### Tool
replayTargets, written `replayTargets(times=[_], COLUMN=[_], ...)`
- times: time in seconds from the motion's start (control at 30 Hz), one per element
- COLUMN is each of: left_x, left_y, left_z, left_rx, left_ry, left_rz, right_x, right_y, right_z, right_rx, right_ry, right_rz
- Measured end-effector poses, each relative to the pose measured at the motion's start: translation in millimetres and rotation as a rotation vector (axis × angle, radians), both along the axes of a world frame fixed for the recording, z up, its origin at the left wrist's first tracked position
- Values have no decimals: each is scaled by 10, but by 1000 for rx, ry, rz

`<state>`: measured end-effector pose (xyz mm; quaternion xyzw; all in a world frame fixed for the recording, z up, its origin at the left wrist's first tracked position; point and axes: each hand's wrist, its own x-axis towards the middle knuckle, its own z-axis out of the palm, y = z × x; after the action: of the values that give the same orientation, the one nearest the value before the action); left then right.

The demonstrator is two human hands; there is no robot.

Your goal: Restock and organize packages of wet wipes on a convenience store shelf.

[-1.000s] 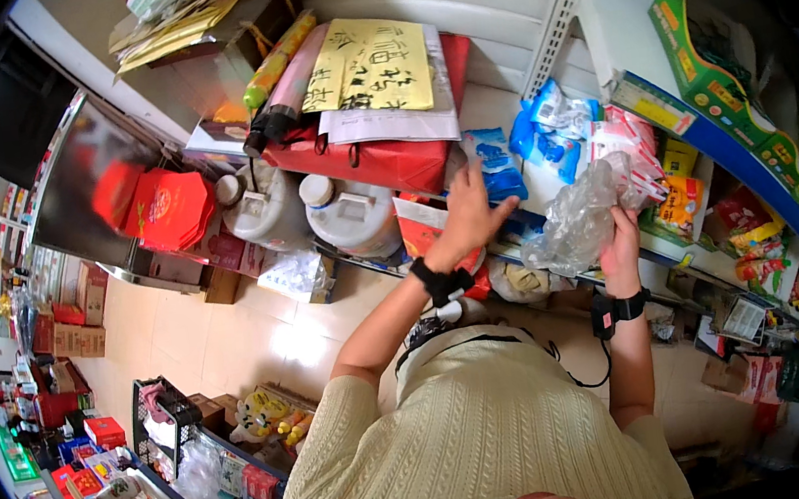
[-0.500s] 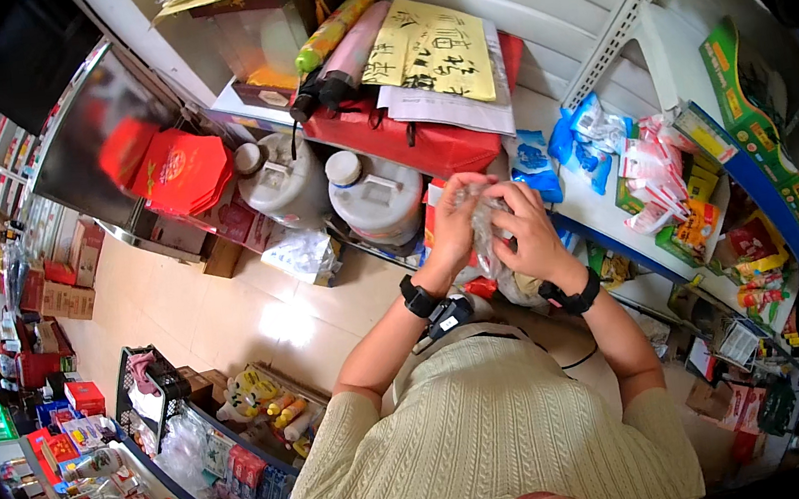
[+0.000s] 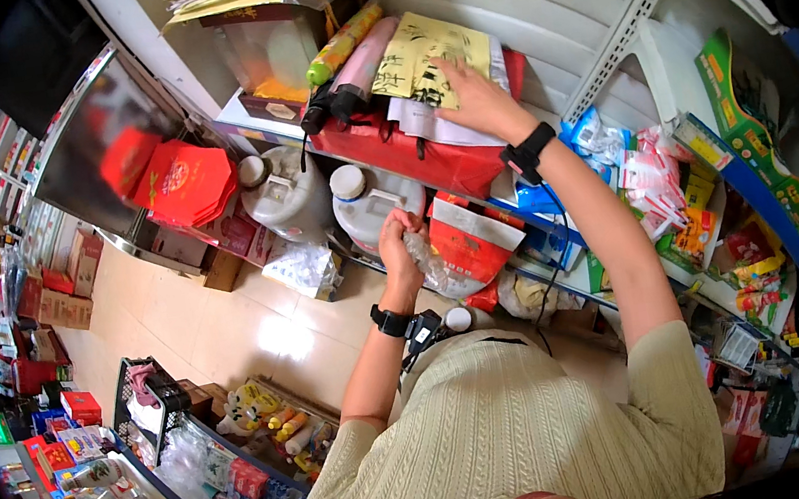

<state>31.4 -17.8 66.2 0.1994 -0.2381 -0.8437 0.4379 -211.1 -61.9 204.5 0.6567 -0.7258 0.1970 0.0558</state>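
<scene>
My left hand (image 3: 398, 253) is closed round a crumpled clear plastic bag (image 3: 429, 266), low in front of the shelf. My right arm reaches out to the shelf. There my right hand (image 3: 481, 100), fingers apart, lies over a sheet of yellow paper (image 3: 416, 43) with black brush writing. White paper (image 3: 424, 123) sticks out beneath that sheet, and both rest on a flat red bag (image 3: 459, 164). To the left of the papers lie a pink folded umbrella (image 3: 367, 62) and a yellow patterned one (image 3: 344, 43).
Two whitish plastic jugs (image 3: 378, 197) stand below the shelf, beside a red and white bag (image 3: 468, 241). Blue packets (image 3: 595, 138) and other small packages fill the right shelf. A black crate (image 3: 170, 397) stands behind, at lower left. A dark cord hangs near my right forearm.
My hands have parted. The right one let go of the plastic bag and went up to the yellow paper; the left one drew down and left, keeping the bag.
</scene>
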Motion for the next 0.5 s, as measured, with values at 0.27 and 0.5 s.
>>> replayTargets(times=[0.27, 0.5], left_x=[251, 190], left_y=[5, 119], left_z=[-10, 454], left_rx=[1, -32], left_ry=[44, 31], left_rz=[115, 189], right_x=[-333, -55], right_y=[-147, 853], right_z=[152, 403], right_rx=[-342, -567], right_ry=[-193, -832], right_rz=[2, 314])
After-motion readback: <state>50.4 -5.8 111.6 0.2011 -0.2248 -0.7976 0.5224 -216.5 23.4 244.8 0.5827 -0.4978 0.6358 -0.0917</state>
